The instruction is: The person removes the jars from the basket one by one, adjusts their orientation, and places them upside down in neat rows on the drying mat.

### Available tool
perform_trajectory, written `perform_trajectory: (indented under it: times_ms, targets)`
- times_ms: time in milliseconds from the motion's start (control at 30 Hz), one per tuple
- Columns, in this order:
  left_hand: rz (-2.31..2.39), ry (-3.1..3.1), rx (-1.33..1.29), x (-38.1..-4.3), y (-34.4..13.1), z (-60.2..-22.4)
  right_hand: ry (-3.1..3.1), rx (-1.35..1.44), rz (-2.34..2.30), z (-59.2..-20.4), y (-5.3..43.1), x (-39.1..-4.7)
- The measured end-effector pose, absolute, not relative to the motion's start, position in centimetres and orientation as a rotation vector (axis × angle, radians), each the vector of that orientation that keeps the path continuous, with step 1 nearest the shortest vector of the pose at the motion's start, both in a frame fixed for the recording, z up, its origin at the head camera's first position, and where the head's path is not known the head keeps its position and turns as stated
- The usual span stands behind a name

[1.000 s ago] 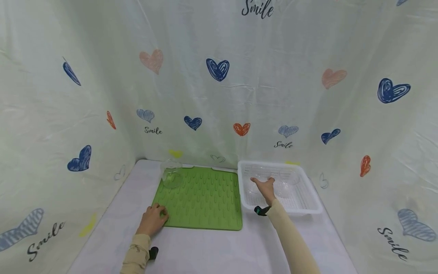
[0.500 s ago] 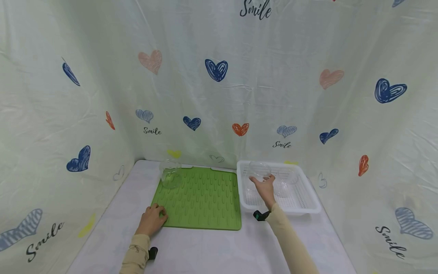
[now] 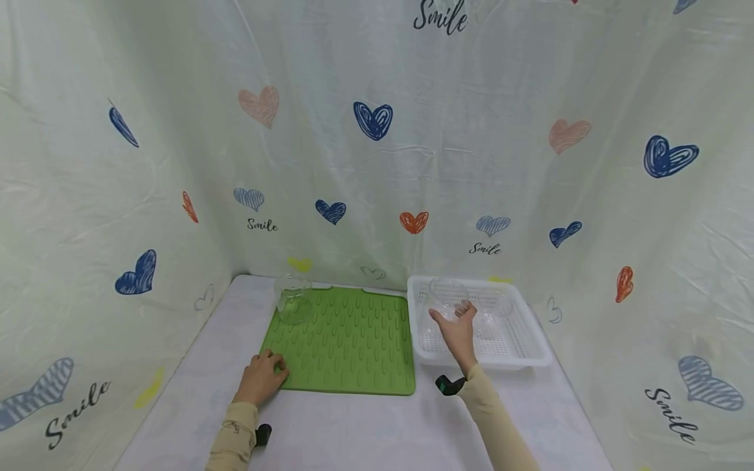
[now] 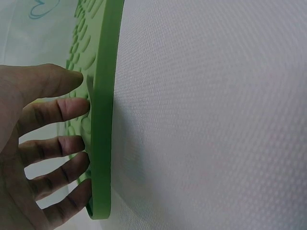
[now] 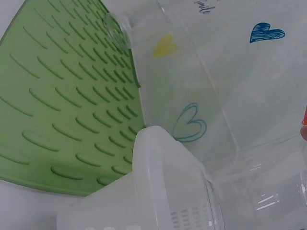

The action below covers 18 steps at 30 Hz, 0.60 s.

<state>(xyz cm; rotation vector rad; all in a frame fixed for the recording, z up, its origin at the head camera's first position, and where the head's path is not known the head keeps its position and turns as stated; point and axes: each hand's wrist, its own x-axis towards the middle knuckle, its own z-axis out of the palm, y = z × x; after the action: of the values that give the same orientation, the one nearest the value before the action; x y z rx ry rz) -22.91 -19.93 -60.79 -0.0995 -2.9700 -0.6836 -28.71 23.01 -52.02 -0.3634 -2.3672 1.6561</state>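
In the head view my left hand [image 3: 262,379] rests on the near left corner of a green drying mat [image 3: 347,347]. Its slightly bent fingertips touch the raised edge, as the left wrist view shows. My right hand [image 3: 458,330] is over the white basket [image 3: 533,350], with thumb and fingers on either side of a clear drinking glass [image 3: 448,288] and appearing to grip it. The right wrist view catches this glass [image 5: 268,191] close up, but only a fingertip at the frame edge. Another clear glass [image 3: 294,304] stands on the mat's far left corner.
At least one more clear glass [image 3: 495,304] sits in the basket to the right; its outline is faint. The basket stands right beside the mat. Behind the white table [image 3: 365,432] hangs a curtain [image 3: 377,170] printed with hearts.
My right hand has closed in around the glass, and the glass's rim now shows above the fingers. The wrist has dropped slightly toward me. My left hand stays on the mat corner.
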Motion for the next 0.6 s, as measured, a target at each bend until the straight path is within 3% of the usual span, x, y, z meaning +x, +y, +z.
perform_trajectory:
  times_ms: [600]
  targets:
    - [-0.696,-2.980,-0.104,-22.8,-20.1,-60.6,-2.468,-0.191,1.398,-49.4,22.3,-26.4]
